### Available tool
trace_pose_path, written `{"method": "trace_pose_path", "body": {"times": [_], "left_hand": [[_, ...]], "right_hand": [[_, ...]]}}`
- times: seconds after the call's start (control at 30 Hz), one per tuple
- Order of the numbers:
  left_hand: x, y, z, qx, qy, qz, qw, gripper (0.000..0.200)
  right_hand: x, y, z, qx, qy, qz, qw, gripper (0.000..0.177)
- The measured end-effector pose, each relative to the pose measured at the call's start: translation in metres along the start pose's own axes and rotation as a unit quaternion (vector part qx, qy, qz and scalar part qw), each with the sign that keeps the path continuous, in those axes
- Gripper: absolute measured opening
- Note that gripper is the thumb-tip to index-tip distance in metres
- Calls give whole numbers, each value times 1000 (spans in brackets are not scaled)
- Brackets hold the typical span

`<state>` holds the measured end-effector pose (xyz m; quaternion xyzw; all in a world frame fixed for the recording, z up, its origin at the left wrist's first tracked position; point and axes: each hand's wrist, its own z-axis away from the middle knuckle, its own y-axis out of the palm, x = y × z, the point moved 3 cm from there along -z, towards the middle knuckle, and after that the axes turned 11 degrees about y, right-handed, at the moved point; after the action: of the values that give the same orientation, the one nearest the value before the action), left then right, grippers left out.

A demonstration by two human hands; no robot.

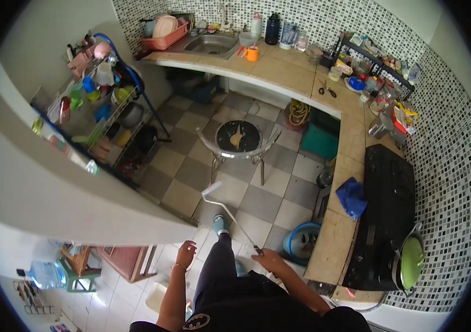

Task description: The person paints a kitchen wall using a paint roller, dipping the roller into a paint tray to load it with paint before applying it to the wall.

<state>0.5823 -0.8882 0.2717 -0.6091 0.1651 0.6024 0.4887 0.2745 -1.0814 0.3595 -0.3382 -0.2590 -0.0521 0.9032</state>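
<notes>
My right hand (pixel 269 260) is wrapped round the dark grip of a paint roller (pixel 236 221). Its thin bent metal frame reaches forward over the floor, ending in a white roller head near my forward foot (pixel 220 223). My left hand (pixel 186 253) hangs at my side, fingers loosely bent and apart, with nothing in it. Ahead of the roller stands a metal-framed chair (pixel 239 138) with a worn black seat and a torn light patch. A blue bucket (pixel 300 243) with things inside stands on the floor by my right hand.
A tiled counter (pixel 280 74) curves round the back and right, bearing a sink (pixel 211 45), orange mug (pixel 251 53), scissors (pixel 327 90), blue cloth (pixel 351 198) and black stove (pixel 385 216). At left are a loaded dish rack (pixel 115 119) and a wall edge (pixel 152 221).
</notes>
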Motion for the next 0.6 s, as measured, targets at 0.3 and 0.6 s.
{"method": "trace_pose_path", "body": {"times": [0.3,0.6], "left_hand": [[-12,1,-205,66,-29,102,992,20],[-90,-115,-355,-116,-6,165,979,16]], "right_hand": [[169,-105,-122,90,-45,-148,984,42],[297,-192,-219,-27,-154,-217,963,29]]}}
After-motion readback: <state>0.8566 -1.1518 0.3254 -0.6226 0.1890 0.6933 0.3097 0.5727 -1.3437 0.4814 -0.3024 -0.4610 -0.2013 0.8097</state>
